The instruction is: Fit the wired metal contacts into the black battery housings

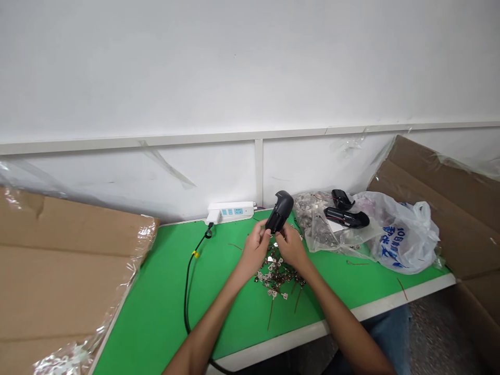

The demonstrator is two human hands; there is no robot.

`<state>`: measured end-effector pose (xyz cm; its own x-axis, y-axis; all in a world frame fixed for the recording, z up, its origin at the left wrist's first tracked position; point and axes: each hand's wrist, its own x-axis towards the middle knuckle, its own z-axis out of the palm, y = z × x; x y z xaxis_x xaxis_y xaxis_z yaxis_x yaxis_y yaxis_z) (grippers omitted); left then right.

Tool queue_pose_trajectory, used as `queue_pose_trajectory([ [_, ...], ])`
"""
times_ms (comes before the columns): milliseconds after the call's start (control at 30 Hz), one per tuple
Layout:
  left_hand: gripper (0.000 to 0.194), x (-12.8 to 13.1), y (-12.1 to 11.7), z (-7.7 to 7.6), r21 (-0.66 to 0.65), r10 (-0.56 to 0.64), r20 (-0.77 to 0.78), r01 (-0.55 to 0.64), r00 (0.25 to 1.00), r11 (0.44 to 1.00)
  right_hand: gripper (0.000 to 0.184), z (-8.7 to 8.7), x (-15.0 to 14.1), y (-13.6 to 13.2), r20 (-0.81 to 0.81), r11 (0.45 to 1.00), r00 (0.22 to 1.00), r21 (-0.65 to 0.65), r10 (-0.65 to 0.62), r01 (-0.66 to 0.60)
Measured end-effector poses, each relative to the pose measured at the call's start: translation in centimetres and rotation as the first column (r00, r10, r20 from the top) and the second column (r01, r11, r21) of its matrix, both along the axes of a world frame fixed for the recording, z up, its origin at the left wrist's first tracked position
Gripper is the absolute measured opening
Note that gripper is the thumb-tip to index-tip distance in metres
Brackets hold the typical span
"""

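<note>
Both of my hands grip a black plastic housing [282, 208] with a curved, hooked top end. My left hand [255, 245] pinches its lower left side, thumb on the near face. On the lower right side, my right hand [289, 246] holds it the same way. Below the hands, a loose pile of small metal contact pieces [276, 273] lies on the green tabletop [167, 286], several with thin red wires. Any small part between the fingertips is too small to make out.
A white power strip [238, 210] sits against the wall, with a black cable [187, 281] running to the front edge. Clear bags of metal parts [314, 221], two black housings [347, 219] and a white plastic bag [410, 237] lie right. Cardboard [70, 271] flanks the left; more [437, 208] the right.
</note>
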<state>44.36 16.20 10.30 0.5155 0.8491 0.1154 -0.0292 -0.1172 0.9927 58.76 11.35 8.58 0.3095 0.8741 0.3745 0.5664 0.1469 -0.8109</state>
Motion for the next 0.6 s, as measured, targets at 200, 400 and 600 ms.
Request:
queue_pose_trajectory([
  [200, 0.048, 0.6, 0.4, -1.8, -0.042, 0.066, 0.076, -0.063, 0.995, 0.997, 0.02, -0.1, -0.2, 0.1, -0.006, 0.999, 1.0, -0.03, 0.019, -0.019],
  [400, 0.048, 1.5, 0.9, -2.8, -0.172, 0.078, 0.228, -0.039, 0.971, 0.984, 0.022, -0.6, -0.3, 0.4, -0.037, 0.996, 0.999, -0.085, 0.015, -0.018],
  [600, 0.055, 1.5, 1.0, -2.4, -0.269, 0.075, 0.232, -0.01, 0.97, 0.963, 0.016, -1.1, 0.3, 0.8, -0.144, 0.994, 0.989, -0.102, 0.031, -0.046],
])
